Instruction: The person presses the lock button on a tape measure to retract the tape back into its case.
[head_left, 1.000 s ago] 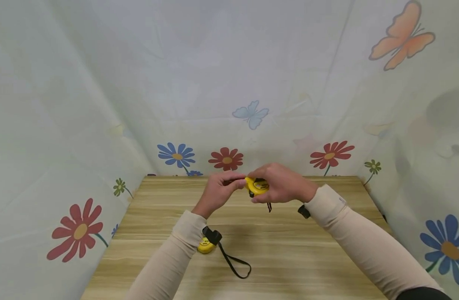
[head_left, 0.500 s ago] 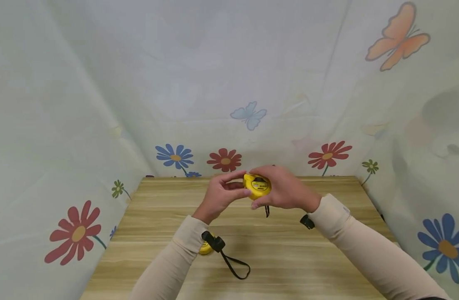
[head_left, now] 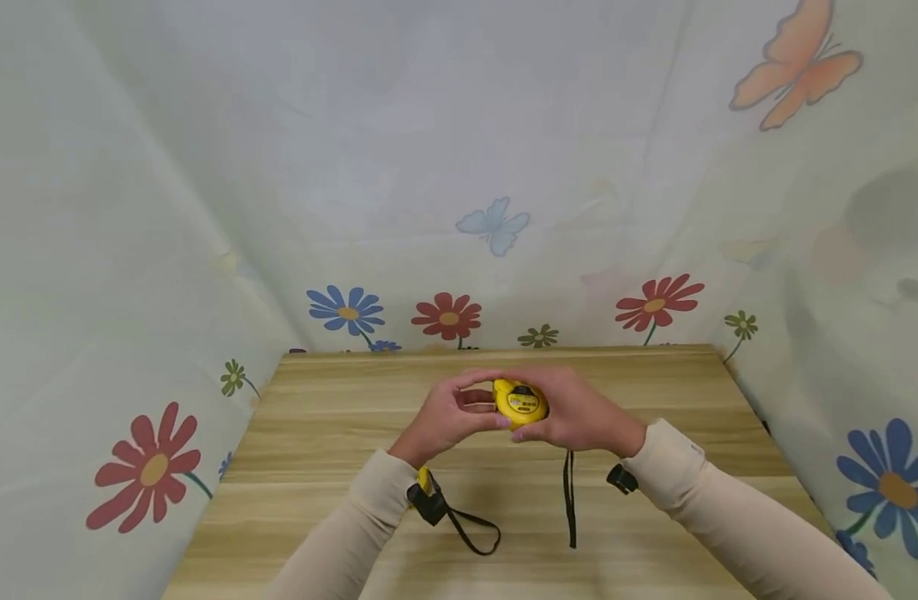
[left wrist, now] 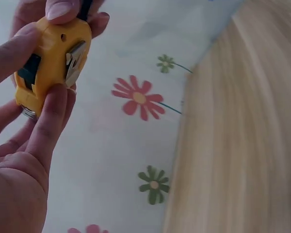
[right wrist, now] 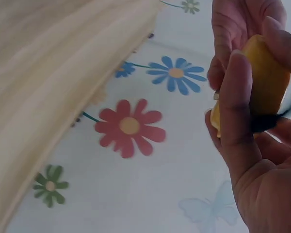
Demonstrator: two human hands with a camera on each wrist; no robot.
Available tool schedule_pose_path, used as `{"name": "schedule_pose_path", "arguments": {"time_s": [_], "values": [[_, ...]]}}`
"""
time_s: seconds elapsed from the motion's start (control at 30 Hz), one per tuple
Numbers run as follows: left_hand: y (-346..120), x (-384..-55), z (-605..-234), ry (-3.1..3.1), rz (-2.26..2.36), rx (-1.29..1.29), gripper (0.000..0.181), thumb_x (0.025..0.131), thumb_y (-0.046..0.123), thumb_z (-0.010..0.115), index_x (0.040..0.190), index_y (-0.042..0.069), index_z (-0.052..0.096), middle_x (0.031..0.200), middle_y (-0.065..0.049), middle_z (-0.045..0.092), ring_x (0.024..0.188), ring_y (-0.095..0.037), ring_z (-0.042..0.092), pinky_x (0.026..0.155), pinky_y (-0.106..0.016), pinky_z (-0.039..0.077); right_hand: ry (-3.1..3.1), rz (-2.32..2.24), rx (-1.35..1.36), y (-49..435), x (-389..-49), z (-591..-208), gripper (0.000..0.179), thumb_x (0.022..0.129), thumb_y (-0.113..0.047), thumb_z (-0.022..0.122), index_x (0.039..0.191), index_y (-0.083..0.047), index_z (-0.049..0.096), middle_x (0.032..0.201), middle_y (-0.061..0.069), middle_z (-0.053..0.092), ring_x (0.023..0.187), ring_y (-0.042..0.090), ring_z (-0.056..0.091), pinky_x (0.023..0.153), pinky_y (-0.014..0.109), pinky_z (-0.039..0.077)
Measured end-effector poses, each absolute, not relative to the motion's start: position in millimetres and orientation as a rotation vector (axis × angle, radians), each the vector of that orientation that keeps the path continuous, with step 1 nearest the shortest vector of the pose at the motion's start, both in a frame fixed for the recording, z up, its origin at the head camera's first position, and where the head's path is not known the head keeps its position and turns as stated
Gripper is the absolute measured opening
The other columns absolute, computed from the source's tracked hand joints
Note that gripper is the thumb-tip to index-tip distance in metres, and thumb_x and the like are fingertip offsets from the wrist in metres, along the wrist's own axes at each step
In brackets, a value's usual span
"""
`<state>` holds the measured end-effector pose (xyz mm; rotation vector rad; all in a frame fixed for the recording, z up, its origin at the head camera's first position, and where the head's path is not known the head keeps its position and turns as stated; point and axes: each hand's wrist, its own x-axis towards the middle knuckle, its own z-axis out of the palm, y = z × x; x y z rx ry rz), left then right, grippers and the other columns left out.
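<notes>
Both hands hold a yellow tape measure above the table. My left hand pinches its left end between thumb and fingers, while my right hand grips the right side of the case. Its metal belt clip, a dark lock button and the metal hook at the tape's mouth show in the left wrist view. A black cord hangs below the right hand. In the right wrist view, fingers cover part of the yellow case.
A second yellow tape measure lies on the wooden table, mostly hidden behind the left wrist and its black wrist mount. A looped black strap lies near it. White cloth walls with printed flowers and butterflies surround the table.
Both hands have brought the tape measure lower and slightly right in the head view. Its labelled face has turned more toward the head camera, and more of the black cord hangs in sight.
</notes>
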<state>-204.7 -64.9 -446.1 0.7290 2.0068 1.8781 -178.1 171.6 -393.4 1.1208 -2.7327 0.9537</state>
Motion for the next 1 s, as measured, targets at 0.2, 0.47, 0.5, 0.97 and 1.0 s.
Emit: {"name": "schedule_pose_path", "arguments": {"time_s": [0.2, 0.47, 0.5, 0.97, 1.0], "values": [[-55.2, -192.2, -489.7, 2.126, 1.655, 0.76, 0.058, 0.087, 0.024, 0.087, 0.141, 0.025, 0.065, 0.142, -0.003, 0.065, 0.119, -0.02, 0.072, 0.093, -0.028, 0.062, -2.898, 0.953, 1.041, 175.7, -164.3, -445.1, 0.076, 0.081, -0.029, 0.092, 0.145, -0.005, 0.059, 0.134, 0.004, 0.07, 0.112, 0.015, 0.067, 0.095, 0.036, 0.059], [-40.1, -186.7, -556.3, 2.33, 1.365, 0.794, 0.056, 0.083, 0.021, 0.09, 0.135, 0.014, 0.069, 0.13, -0.004, 0.072, 0.106, -0.01, 0.073, 0.087, -0.017, 0.059, -2.934, 0.951, 1.069, 181.7, -163.6, -530.4, 0.071, 0.078, -0.014, 0.092, 0.141, -0.003, 0.061, 0.134, 0.008, 0.07, 0.118, 0.023, 0.069, 0.099, 0.041, 0.058], [-38.4, -187.1, -563.3, 2.361, 1.322, 0.799, 0.055, 0.083, 0.021, 0.091, 0.134, 0.013, 0.07, 0.127, -0.004, 0.073, 0.103, -0.007, 0.072, 0.085, -0.016, 0.058, -2.939, 0.957, 1.069, 182.2, -164.1, -538.6, 0.071, 0.077, -0.012, 0.092, 0.14, -0.002, 0.061, 0.134, 0.009, 0.07, 0.119, 0.024, 0.069, 0.1, 0.042, 0.058], [-32.3, -188.8, -595.0, 2.594, 1.003, 0.858, 0.055, 0.081, 0.021, 0.091, 0.131, 0.015, 0.071, 0.127, 0.002, 0.074, 0.114, -0.009, 0.068, 0.096, -0.027, 0.057, -3.0, 0.973, 1.157, 192.3, -176.2, -579.2, 0.072, 0.076, 0.013, 0.074, 0.144, -0.007, 0.056, 0.141, 0.006, 0.064, 0.13, 0.026, 0.062, 0.11, 0.048, 0.053], [-32.1, -189.0, -594.5, 2.602, 0.968, 0.86, 0.056, 0.081, 0.023, 0.091, 0.133, 0.015, 0.07, 0.129, 0.001, 0.073, 0.118, -0.011, 0.068, 0.1, -0.029, 0.056, -3.011, 0.953, 1.158, 194.0, -176.4, -579.2, 0.074, 0.076, 0.013, 0.073, 0.144, -0.007, 0.055, 0.142, 0.006, 0.063, 0.13, 0.027, 0.062, 0.11, 0.048, 0.053]]}}
